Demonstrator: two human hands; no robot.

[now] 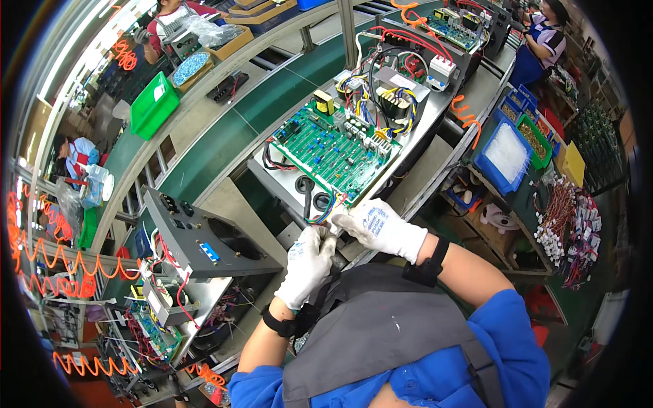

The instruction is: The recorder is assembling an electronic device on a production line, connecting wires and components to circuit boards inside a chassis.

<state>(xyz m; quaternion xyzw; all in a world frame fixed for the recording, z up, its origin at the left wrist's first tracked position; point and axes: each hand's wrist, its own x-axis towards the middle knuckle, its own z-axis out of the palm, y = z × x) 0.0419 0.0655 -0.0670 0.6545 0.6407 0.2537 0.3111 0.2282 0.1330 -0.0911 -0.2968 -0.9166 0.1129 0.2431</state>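
Both my hands wear white work gloves and meet at the near edge of an open electrical unit. Closed around the ends of a multicolored wire bundle (pixel 318 220) are the fingers of my right hand (pixel 382 230). My left hand (pixel 306 264) is just below and left, its fingertips pinched on the same wires. Whatever sits at the wire ends is mostly hidden by the gloves. Beyond my hands lies a green circuit board (pixel 333 155) on the unit's metal chassis (pixel 275 185). Black cables pass through round holes beside the wires. A wired transformer (pixel 396 103) stands behind the board.
A dark panel housing (pixel 204 238) stands at left on the line. At right are a blue bin (pixel 505 158) of white pieces, a green tray (pixel 534 141) and hanging wire harnesses (pixel 568 224). A green crate (pixel 154 105) stands far left. Coiled orange hoses hang around; other people work farther off.
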